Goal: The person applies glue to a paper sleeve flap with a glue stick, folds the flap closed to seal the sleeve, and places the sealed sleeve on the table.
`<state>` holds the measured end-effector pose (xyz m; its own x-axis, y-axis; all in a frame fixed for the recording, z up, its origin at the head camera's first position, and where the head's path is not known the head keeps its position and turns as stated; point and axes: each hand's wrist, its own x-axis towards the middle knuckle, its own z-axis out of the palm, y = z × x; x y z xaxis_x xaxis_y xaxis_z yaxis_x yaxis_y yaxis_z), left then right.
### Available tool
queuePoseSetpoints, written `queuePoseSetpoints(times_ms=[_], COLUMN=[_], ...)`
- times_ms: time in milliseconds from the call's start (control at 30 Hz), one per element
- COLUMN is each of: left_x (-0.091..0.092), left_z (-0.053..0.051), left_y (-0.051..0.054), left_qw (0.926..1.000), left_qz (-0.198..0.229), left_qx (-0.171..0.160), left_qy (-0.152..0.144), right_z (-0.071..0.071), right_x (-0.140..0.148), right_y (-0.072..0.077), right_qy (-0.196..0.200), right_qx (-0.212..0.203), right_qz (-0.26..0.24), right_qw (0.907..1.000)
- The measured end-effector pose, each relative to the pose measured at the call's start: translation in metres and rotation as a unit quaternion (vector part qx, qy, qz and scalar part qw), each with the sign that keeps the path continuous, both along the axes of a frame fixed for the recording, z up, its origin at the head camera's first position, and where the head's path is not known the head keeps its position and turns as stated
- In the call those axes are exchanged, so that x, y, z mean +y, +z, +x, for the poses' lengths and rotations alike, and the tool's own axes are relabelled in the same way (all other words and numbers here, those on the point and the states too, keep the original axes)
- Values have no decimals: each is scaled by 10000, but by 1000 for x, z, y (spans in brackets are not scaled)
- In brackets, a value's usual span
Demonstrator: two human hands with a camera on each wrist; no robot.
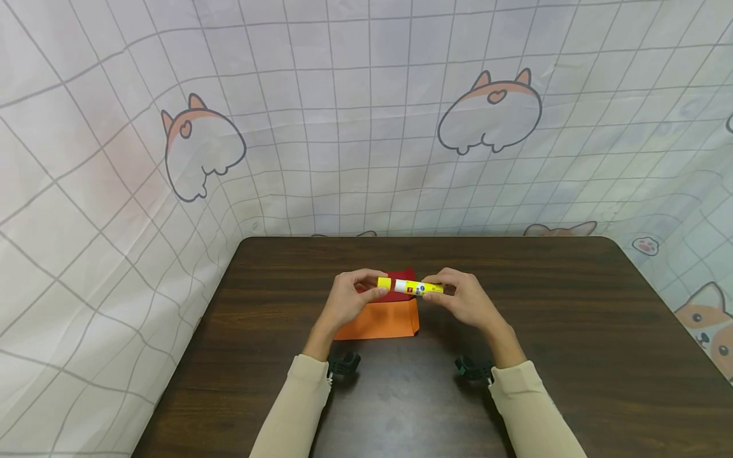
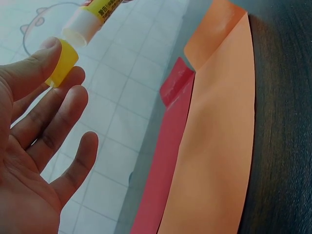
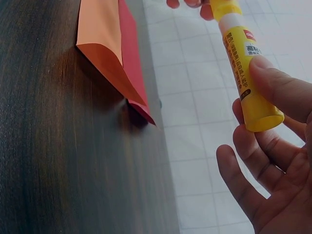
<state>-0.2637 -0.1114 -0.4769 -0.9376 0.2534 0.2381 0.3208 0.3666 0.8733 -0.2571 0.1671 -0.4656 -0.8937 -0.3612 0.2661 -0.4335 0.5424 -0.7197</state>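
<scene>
My left hand pinches a yellow cap between thumb and index finger, its other fingers spread. The right hand holds a yellow glue stick by its lower body, thumb on the label. The glue stick's white top end faces the cap; in the head and left wrist views a small gap parts them. Below the hands lies an orange folded paper, with a red folded paper directly behind it. My left hand partly covers the red paper in the head view.
Both papers rest on a dark wood-grain table. A white grid-patterned curtain with cartoon dogs hangs behind the table and along its sides. Dark wrist straps sit at the sleeve cuffs.
</scene>
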Motion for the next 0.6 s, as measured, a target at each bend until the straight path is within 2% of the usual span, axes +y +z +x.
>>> queuePoseSetpoints(times_ms=[600], left_x=[-4], left_z=[-2], left_y=[-1], left_qw=[9999], left_qz=[51], left_qx=[47], left_qy=[76], right_z=[0], right_x=[2], right_y=[1], right_qy=[-80], right_qx=[-8], right_qz=[133], right_qw=[9999])
